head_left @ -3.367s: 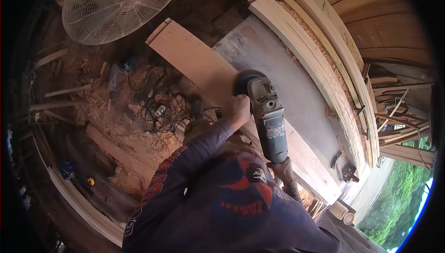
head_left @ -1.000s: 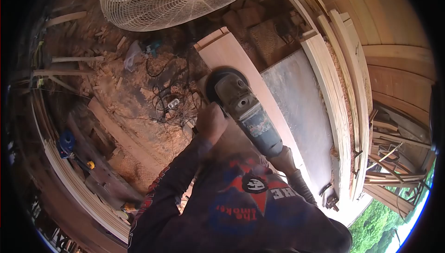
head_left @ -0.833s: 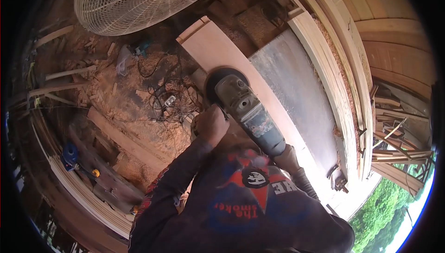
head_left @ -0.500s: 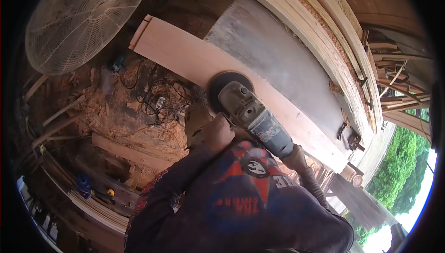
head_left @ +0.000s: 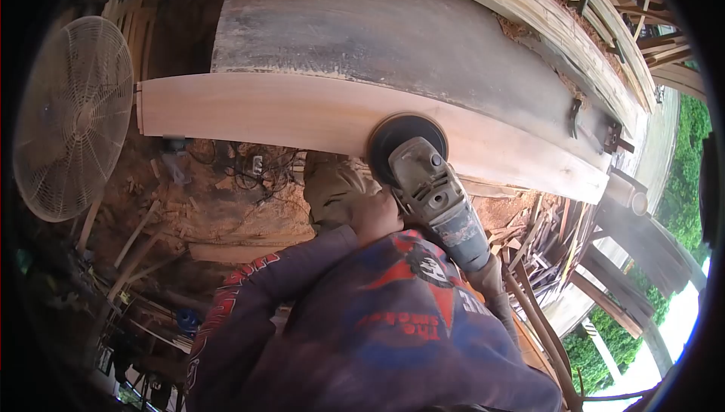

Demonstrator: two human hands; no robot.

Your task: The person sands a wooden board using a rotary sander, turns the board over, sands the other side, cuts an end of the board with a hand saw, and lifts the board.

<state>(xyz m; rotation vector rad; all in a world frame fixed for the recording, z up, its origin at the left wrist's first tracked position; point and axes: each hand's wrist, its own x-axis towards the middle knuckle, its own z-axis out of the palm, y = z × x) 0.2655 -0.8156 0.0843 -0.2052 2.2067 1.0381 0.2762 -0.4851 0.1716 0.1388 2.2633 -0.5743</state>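
An angle grinder (head_left: pixel 445 212) with a dark round sanding disc (head_left: pixel 387 134) lies over the near edge of a long, smooth reddish-brown plank (head_left: pixel 264 110). My left hand (head_left: pixel 377 216) is closed in a fist at the side of the grinder's head; the handle inside it is hidden. Around the rear end of the grinder's body, my right hand (head_left: pixel 487 276) is wrapped, partly covered by a sleeve or glove. The disc appears to touch the plank, though its underside is out of sight.
The plank rests along a grey, dusty worktable (head_left: pixel 317 27). Long pale timbers (head_left: pixel 513 27) line the table's far side. A large wire-caged fan (head_left: pixel 75 117) stands at left. Wood shavings, cables (head_left: pixel 268 174) and scraps cover the floor. Thin offcuts (head_left: pixel 544 246) are piled at right.
My view has turned, so the plank now runs more level across it. The disc sits somewhat nearer the plank's right end. Both hands keep their hold on the grinder.
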